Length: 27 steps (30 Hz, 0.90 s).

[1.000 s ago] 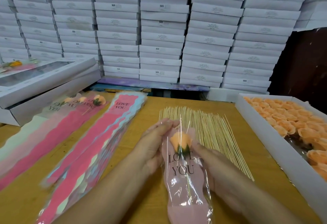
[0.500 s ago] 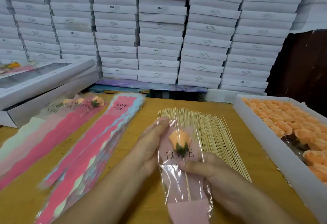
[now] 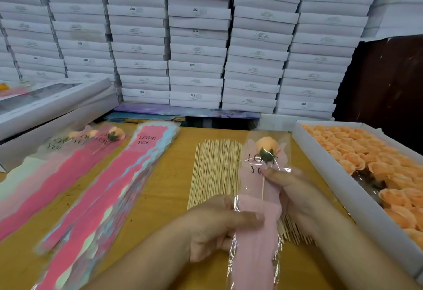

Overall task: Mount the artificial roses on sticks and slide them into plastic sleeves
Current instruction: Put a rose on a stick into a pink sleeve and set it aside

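Rose [image 3: 266, 145] on stick — inside sleeve [image 3: 258, 225], above table | left hand [image 3: 219, 223] pinches sleeve middle | right hand [image 3: 295, 189] apparently pinches stick through film | risk: loose pinch — stick slides down.

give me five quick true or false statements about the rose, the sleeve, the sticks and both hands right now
1. The orange rose sits inside the pink sleeve. True.
2. The left hand is empty. False: it grips the lower part of the sleeve.
3. The right hand pinches the sleeve just below the rose. True.
4. The bundle of sticks lies in the white tray. False: the sticks lie on the wooden table; the tray holds loose orange roses.
5. The stack of empty sleeves lies to the left of the sticks. True.
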{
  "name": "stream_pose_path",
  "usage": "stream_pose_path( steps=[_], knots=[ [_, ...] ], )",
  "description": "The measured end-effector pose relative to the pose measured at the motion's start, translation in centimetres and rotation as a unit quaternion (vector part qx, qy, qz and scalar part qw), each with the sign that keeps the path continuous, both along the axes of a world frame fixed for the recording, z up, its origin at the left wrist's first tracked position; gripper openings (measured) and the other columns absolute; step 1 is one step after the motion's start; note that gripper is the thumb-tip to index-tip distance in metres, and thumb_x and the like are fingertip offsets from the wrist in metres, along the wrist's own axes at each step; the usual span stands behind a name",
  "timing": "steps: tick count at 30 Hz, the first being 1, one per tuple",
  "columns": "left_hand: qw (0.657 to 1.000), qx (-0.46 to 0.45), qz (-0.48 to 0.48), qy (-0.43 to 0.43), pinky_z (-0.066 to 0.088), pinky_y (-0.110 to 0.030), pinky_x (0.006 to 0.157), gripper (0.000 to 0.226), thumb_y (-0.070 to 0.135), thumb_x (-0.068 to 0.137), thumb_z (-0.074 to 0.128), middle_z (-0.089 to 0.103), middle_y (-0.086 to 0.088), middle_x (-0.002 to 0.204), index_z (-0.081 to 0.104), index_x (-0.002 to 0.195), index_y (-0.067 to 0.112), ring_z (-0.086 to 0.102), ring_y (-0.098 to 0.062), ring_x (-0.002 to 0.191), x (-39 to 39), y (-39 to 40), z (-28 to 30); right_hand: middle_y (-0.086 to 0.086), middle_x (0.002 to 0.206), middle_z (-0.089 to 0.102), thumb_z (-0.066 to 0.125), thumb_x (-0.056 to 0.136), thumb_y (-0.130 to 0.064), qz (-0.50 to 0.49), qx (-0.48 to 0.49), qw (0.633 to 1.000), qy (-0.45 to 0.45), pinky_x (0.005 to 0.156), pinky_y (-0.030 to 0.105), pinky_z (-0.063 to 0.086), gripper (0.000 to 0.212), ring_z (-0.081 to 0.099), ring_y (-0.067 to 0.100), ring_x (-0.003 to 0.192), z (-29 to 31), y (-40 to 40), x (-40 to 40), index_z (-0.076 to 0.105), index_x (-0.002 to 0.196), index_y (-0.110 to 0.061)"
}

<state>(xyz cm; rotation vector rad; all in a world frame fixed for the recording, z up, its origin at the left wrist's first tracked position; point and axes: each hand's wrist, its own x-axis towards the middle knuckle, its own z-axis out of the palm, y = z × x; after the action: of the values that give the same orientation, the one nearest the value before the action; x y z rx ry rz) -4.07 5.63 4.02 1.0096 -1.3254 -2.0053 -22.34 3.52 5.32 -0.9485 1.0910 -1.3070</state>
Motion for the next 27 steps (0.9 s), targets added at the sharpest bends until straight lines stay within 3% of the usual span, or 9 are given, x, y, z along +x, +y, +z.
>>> stream_pose_path(
  steps=[4,8,11,13,17,22,27],
  knots=[
    [0.999,-0.004,-0.014,-0.029,0.059,-0.024,0.059,0.014,0.003,0.087,0.073,0.077,-0.008,0.097,0.078,0.098,0.009,0.074,-0.014,0.078,-0.3,0.3,-0.1,0.011,0.088,0.076,0.066,0.091,-0.009,-0.020,-0.008,1.000,0.005,0.064,0.032,0.055,0.008,0.073,0.021,0.073,-0.1,-0.6,-0.4,0.073,0.094,-0.007],
    [0.999,-0.016,0.032,-0.014,0.058,-0.023,0.055,0.011,0.002,0.085,0.075,0.077,-0.008,0.090,0.079,0.088,0.011,0.074,-0.014,0.073,-0.4,0.1,-0.1,0.012,0.091,0.076,0.069,0.087,-0.011,0.020,-0.017,1.000,-0.015,0.056,0.028,0.056,0.019,0.072,0.020,0.072,-0.3,-0.7,-0.5,0.071,0.103,-0.002],
    [0.996,-0.022,0.081,0.010,0.054,-0.020,0.049,0.016,0.001,0.086,0.073,0.077,-0.006,0.081,0.081,0.079,0.014,0.071,-0.011,0.061,-0.3,-0.1,0.2,0.016,0.089,0.075,0.075,0.070,-0.015,0.066,-0.009,0.998,-0.003,0.054,0.026,0.056,0.032,0.072,0.019,0.069,-0.7,-0.1,-0.1,0.071,0.097,0.001],
    [0.994,-0.026,0.102,0.018,0.058,-0.024,0.056,0.010,0.002,0.085,0.074,0.077,-0.011,0.088,0.079,0.092,0.008,0.073,-0.015,0.068,-0.2,-0.3,0.2,0.020,0.097,0.075,0.077,0.066,-0.017,0.091,-0.017,0.996,0.018,0.062,0.031,0.059,0.035,0.073,0.024,0.078,-1.1,0.3,0.3,0.075,0.098,-0.002],
    [0.994,-0.015,0.108,0.025,0.058,-0.026,0.060,0.028,0.005,0.084,0.076,0.077,-0.015,0.101,0.071,0.112,-0.001,0.075,-0.019,0.079,-0.3,-0.3,0.2,0.023,0.100,0.074,0.077,0.071,-0.009,0.068,-0.014,0.997,0.032,0.081,0.047,0.059,0.028,0.072,0.035,0.086,-1.4,0.4,0.5,0.075,0.098,-0.002],
    [0.999,-0.013,0.043,-0.005,0.061,-0.028,0.067,0.020,0.003,0.084,0.077,0.077,-0.012,0.102,0.076,0.104,0.007,0.075,-0.019,0.084,-0.2,-0.1,-0.1,0.021,0.093,0.076,0.071,0.081,0.003,0.000,-0.010,1.000,0.015,0.058,0.030,0.057,0.021,0.074,0.027,0.074,-1.0,0.0,0.1,0.071,0.101,0.005],
    [0.999,-0.017,0.033,-0.033,0.062,-0.032,0.074,0.033,-0.001,0.082,0.077,0.077,-0.012,0.101,0.071,0.114,0.000,0.074,-0.019,0.083,-0.6,0.1,-0.8,0.015,0.091,0.077,0.068,0.083,0.006,-0.042,-0.019,0.999,-0.021,0.054,0.024,0.055,0.019,0.072,0.019,0.070,-0.7,-0.7,-0.7,0.072,0.101,0.001]
  ],
)
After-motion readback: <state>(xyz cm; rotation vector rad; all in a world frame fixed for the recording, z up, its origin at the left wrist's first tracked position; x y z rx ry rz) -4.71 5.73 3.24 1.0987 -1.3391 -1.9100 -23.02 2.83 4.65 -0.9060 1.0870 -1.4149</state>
